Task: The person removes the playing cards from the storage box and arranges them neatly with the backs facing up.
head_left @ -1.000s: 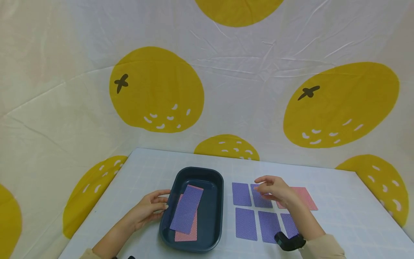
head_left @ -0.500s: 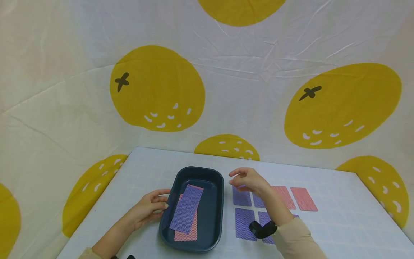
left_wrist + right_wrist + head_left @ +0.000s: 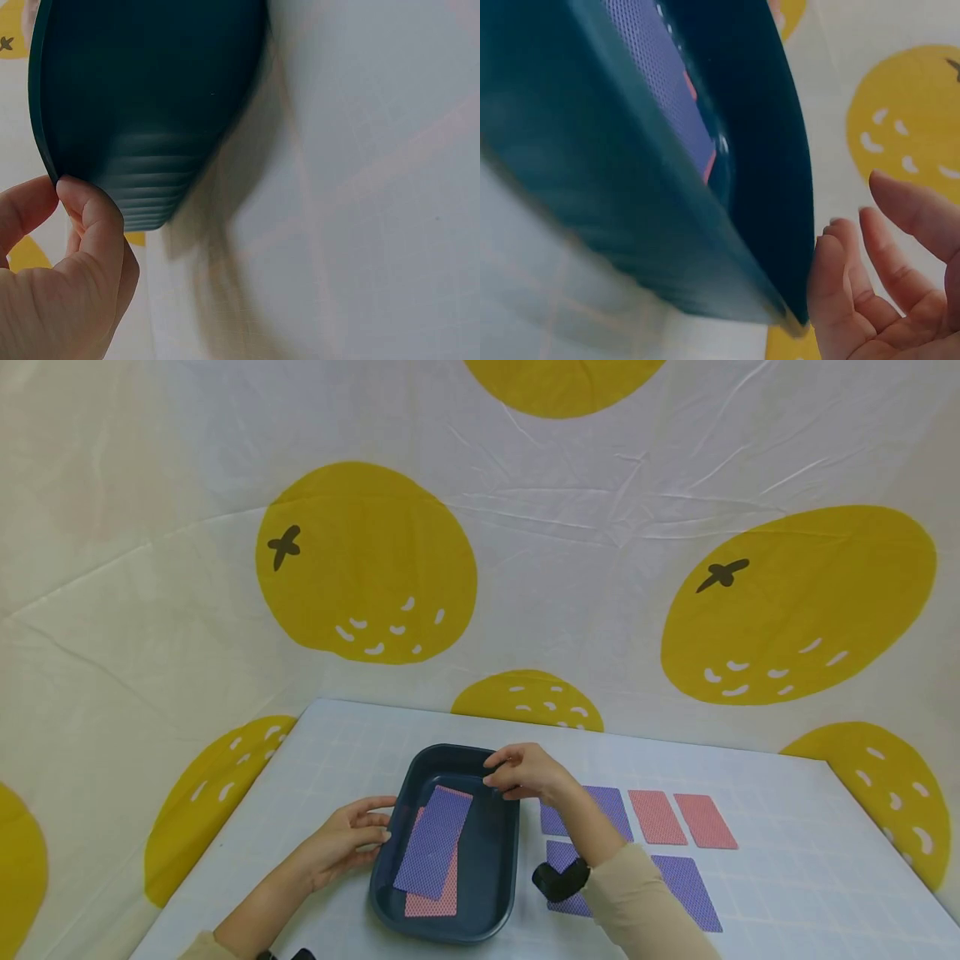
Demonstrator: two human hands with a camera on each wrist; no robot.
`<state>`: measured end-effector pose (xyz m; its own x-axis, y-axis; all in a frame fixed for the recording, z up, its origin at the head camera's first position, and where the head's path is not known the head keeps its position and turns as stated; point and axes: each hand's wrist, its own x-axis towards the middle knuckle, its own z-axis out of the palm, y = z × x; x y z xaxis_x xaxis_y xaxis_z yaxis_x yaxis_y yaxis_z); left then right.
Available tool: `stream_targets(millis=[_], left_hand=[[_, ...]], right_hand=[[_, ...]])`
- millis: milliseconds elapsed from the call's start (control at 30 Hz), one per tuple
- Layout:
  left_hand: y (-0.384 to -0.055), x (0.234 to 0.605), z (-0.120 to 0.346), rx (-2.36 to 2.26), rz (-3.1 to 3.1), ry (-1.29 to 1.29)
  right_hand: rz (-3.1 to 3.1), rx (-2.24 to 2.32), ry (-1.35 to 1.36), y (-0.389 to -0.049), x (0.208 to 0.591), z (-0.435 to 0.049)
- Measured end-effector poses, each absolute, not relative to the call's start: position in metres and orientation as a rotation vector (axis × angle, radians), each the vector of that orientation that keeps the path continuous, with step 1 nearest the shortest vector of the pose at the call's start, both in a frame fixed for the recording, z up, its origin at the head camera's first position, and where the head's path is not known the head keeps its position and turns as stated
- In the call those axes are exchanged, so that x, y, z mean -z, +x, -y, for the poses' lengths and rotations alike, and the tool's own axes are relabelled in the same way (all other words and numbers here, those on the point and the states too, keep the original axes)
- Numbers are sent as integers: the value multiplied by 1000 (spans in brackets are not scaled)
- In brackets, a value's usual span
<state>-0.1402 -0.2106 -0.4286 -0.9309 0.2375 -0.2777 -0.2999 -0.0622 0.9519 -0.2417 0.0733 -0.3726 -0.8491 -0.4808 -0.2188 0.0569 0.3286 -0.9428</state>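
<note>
One change was plain: the right hand [image 3: 527, 772] had travelled leftward from above the purple cards [image 3: 686, 895], and it was now at the far right corner of the tray [image 3: 491, 860]. This suggested, as judgement only, that the work had passed from these cards to the tray. Its fingers were loosely bent and grasped nothing that could be seen; whether a fingertip touched the rim [image 3: 35, 97] could not be told. The left hand [image 3: 345, 843] had stayed at the opposite side, where its thumb and a finger appeared to pinch the rim.

The tray stood on the table [image 3: 810, 877]. Inside it, one purple card [image 3: 432, 843] lay aslant over a pink card [image 3: 435, 907], so the floor along the right wall was bare. Between the tray and the nearest purple cards ran only a narrow strip of table, and the right sleeve [image 3: 645, 893] hid part of them. Beyond two separate pink cards [image 3: 705, 821], wide room remained until the table's right edge.
</note>
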Motion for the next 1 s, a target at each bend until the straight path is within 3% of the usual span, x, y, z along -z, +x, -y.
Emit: stream_targets(millis=[400,1000], left_hand=[[-140,428,213,-2069,-1855,-71],[-139,430,213,-2086,-1823,-12]], right_hand=[[-2113,1518,-354,-242,385,-26],[-2254,1307,-459,-234,414,6]])
